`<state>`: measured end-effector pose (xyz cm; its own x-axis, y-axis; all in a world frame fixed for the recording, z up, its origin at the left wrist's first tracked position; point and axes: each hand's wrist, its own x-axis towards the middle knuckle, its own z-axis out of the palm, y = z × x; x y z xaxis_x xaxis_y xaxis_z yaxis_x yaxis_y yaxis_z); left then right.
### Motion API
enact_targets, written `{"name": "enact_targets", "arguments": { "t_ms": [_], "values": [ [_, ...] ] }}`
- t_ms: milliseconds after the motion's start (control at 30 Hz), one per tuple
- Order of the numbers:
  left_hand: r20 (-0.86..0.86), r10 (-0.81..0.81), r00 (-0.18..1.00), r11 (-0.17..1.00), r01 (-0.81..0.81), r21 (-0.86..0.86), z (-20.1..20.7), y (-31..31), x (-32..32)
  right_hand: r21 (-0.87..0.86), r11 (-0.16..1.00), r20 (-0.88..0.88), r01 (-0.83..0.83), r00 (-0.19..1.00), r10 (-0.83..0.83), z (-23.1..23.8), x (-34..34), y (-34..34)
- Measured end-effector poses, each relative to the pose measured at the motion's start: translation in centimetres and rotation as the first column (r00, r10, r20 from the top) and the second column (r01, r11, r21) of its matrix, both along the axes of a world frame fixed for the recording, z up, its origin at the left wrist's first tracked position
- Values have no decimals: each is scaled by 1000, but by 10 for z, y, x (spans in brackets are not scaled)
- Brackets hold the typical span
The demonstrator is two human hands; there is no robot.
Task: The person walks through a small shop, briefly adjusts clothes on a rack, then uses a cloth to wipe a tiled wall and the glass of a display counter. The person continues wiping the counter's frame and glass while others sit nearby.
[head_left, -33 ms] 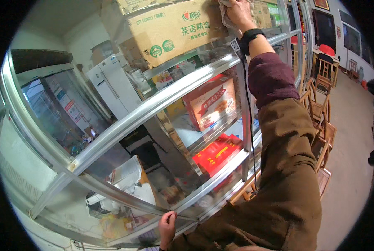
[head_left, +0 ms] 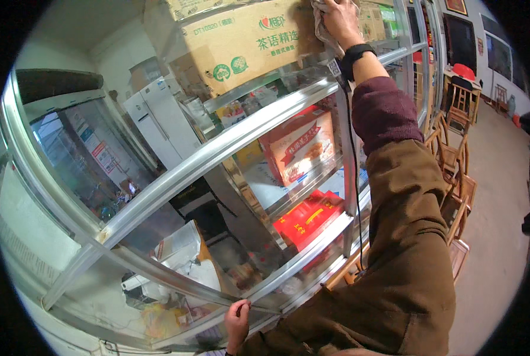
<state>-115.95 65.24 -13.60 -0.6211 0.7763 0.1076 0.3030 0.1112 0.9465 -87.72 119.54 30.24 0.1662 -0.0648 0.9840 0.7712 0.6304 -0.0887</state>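
Greyish cloth (head_left: 322, 29) clamped in right hand (head_left: 343, 24) fingers, cardboard box (head_left: 247, 50) left of them; left hand (head_left: 237, 323) fingers together beside metal rail (head_left: 300, 257), contact unclear.

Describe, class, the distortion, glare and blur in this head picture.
Head view: fisheye distortion curves the lower metal rail; head view: bright light washes out part of the upright red-edged box; head view: the right hand shows no obvious motion blur.

Left of the right hand (head_left: 341, 25), I have free glass (head_left: 176, 65); below, the metal rail (head_left: 217, 155) and black cable (head_left: 354, 178) obstruct.
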Motion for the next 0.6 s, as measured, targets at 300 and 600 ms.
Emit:
{"name": "enact_targets", "arguments": {
  "t_ms": [300, 600],
  "values": [
    [163, -29, 986, 998, 20, 55, -5, 7, 3, -357, 926, 278, 125, 960, -22, -135, 31, -11],
    [137, -29, 990, 999, 25, 33, -3, -1, 3, -249, 967, -41, -52, 998, 43, -208, 32, -1]
  ]
}}
